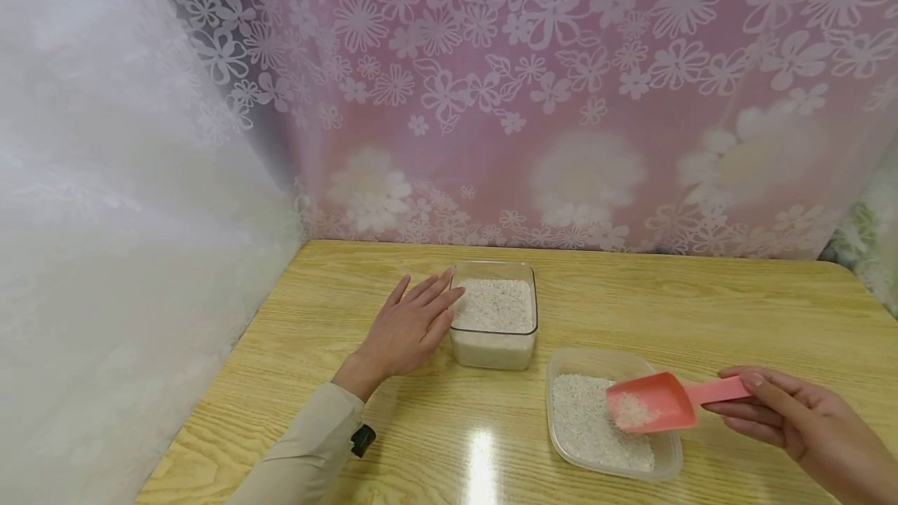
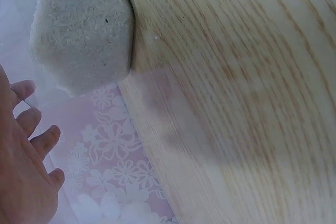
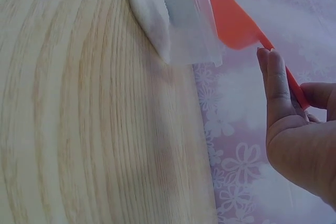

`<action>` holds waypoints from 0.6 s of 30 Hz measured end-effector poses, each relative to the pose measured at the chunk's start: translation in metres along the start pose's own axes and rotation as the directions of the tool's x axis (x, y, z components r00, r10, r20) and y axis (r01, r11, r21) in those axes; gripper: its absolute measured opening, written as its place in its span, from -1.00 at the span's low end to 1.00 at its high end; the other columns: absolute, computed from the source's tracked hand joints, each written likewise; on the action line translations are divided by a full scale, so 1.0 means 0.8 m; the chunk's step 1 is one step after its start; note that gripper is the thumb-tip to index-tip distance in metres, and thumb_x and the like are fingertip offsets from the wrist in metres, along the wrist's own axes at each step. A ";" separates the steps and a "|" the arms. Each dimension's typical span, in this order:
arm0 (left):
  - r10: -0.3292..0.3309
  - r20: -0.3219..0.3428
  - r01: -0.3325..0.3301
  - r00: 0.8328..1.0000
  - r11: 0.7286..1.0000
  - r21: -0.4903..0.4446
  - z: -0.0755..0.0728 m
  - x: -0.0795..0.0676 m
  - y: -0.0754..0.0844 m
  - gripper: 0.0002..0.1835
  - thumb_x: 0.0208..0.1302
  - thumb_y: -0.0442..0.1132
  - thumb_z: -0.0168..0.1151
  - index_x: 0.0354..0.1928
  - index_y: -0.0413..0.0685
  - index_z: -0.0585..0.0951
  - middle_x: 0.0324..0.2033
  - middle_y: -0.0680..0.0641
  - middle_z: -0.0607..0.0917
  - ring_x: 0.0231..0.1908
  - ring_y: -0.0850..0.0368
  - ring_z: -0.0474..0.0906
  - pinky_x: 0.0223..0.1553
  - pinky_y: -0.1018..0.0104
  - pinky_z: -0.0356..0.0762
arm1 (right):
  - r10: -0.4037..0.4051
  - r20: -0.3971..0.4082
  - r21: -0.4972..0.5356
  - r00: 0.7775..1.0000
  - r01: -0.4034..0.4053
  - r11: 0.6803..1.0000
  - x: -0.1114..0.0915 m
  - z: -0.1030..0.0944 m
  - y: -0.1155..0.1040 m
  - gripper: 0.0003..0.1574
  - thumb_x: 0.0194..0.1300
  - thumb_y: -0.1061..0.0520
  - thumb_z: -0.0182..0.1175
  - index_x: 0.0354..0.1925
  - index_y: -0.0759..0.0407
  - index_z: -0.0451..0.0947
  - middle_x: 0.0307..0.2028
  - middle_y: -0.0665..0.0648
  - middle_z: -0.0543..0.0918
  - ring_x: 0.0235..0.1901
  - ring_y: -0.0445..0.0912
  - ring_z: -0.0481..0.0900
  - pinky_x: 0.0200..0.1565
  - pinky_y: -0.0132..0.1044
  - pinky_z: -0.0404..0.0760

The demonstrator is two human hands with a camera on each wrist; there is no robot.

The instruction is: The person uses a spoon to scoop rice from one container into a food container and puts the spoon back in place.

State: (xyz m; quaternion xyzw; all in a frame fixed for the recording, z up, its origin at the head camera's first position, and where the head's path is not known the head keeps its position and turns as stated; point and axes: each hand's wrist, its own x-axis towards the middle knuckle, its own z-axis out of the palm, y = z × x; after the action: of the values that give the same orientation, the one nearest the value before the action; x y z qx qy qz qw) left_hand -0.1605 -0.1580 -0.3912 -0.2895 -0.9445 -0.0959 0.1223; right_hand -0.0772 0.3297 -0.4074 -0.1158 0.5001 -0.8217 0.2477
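My right hand (image 1: 807, 419) pinches the handle of a pink-red scoop (image 1: 677, 404) between thumb and fingers. Some rice (image 1: 634, 410) lies in the scoop, which is over a low plastic tub (image 1: 669, 458) with more rice (image 1: 596, 427) in it. In the right wrist view the scoop (image 3: 236, 22) is beside the tub's rim. My left hand (image 1: 410, 333) has its fingers extended at the left rim of a clear square container (image 1: 494, 349), nearly full of rice (image 1: 494, 304). In the left wrist view those fingers (image 2: 44, 140) are beside that container's wall.
Both containers stand on a wood-grain table (image 1: 393, 443), the square one farther back and to the left of the tub. A pink flowered curtain (image 1: 491, 123) hangs behind the table, and a pale sheet (image 1: 126, 256) hangs along the left side.
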 end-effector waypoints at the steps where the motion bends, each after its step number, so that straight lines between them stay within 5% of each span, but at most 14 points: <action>1: 0.000 0.000 0.000 1.000 1.000 -0.001 0.000 0.000 0.000 -0.48 0.54 0.08 -0.38 0.40 0.21 0.33 0.43 0.03 0.17 0.39 0.08 0.10 0.38 -0.04 -0.16 | 0.002 0.009 0.005 1.000 -0.002 1.000 0.001 0.002 0.001 -0.40 0.58 0.26 -0.41 0.14 0.09 0.58 0.01 0.14 0.64 0.01 0.04 0.60 0.05 -0.12 0.50; 18: -0.006 0.005 0.006 1.000 1.000 0.000 0.000 0.000 0.000 -0.48 0.54 0.08 -0.39 0.40 0.22 0.32 0.44 0.07 0.13 0.39 0.10 0.10 0.38 -0.02 -0.19 | 0.083 -0.060 -0.055 0.995 -0.086 0.995 0.016 0.040 0.004 -0.47 0.58 0.21 -0.30 0.07 0.01 0.63 -0.04 0.19 0.66 -0.01 0.01 0.61 0.02 -0.13 0.51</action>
State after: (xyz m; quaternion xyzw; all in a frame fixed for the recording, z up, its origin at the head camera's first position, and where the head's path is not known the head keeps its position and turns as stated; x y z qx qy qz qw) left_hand -0.1606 -0.1575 -0.3913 -0.2868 -0.9456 -0.0956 0.1198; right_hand -0.0731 0.2976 -0.3962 -0.0780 0.5350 -0.7987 0.2642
